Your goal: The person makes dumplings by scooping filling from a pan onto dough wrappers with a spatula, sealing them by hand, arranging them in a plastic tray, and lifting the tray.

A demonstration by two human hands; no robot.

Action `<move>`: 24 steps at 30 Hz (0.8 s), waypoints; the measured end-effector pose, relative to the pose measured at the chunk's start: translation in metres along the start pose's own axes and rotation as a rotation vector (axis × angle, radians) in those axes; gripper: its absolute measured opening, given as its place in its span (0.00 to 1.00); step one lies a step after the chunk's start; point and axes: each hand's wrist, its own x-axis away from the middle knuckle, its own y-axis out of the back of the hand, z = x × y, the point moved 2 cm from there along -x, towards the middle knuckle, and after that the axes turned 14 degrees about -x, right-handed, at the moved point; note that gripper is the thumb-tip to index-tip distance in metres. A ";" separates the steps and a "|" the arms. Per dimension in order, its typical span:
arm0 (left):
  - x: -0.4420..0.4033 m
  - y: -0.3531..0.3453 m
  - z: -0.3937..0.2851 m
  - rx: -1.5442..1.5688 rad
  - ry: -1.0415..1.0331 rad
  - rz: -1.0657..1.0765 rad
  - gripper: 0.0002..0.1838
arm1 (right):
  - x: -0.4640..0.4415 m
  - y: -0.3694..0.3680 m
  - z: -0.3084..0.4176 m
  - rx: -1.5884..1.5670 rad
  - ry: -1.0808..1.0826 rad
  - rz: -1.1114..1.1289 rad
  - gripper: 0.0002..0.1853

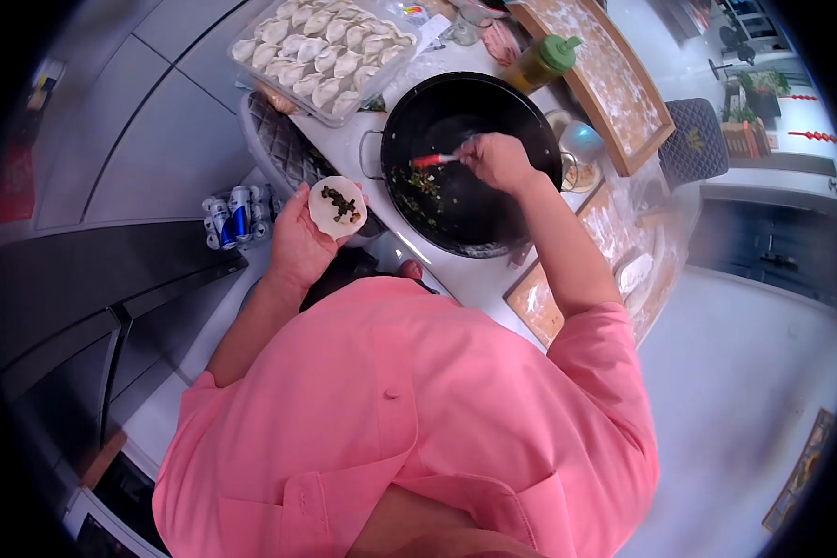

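On my left hand (303,244) rests a round dumpling wrapper (322,219), its fingers curled around the edge from below. Dark chopped filling with a few pinkish bits lies in the wrapper's middle. My right hand (498,160) is closed on the pale handle of a small red-headed spatula (430,161), over a large black pot (479,88). Some loose chopped filling (422,184) is scattered on the left side of the pot's inside. Whether the spatula head touches it, I cannot tell.
A plastic tub of folded dumplings (321,54) stands behind the pot at left. A green-capped bottle (544,61) and a floured wooden tray (614,84) are at the back right. Another floured board (535,299) lies right of the pot. Cans (239,214) stand at left.
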 end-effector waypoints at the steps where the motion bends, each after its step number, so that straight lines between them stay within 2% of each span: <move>1: 0.000 -0.002 0.000 0.000 0.002 0.002 0.26 | 0.008 0.003 0.007 -0.011 -0.028 0.048 0.09; 4: 0.002 -0.004 -0.001 -0.029 -0.001 -0.025 0.26 | 0.023 0.011 0.002 0.024 0.026 0.059 0.09; 7: 0.000 -0.002 0.000 -0.023 0.004 -0.008 0.26 | 0.024 0.028 -0.005 0.031 -0.182 -0.073 0.09; 9: -0.002 -0.002 0.000 0.010 0.028 0.039 0.26 | 0.018 0.028 -0.015 0.019 -0.248 -0.132 0.09; 13: -0.003 -0.003 0.000 -0.002 0.025 0.070 0.26 | 0.004 0.011 -0.028 0.001 -0.214 -0.182 0.10; 16: -0.002 -0.006 0.000 -0.044 0.007 0.029 0.26 | 0.008 0.003 0.006 0.067 -0.102 0.016 0.10; 19: -0.002 -0.005 0.000 -0.032 0.008 0.017 0.26 | 0.024 0.014 0.022 0.075 -0.064 0.043 0.10; 22: -0.002 -0.002 0.001 -0.037 0.024 0.016 0.25 | 0.026 0.033 -0.005 0.067 -0.168 0.015 0.10; 24: -0.002 -0.001 0.002 -0.024 0.024 0.095 0.25 | 0.026 0.034 -0.036 0.042 -0.278 0.072 0.10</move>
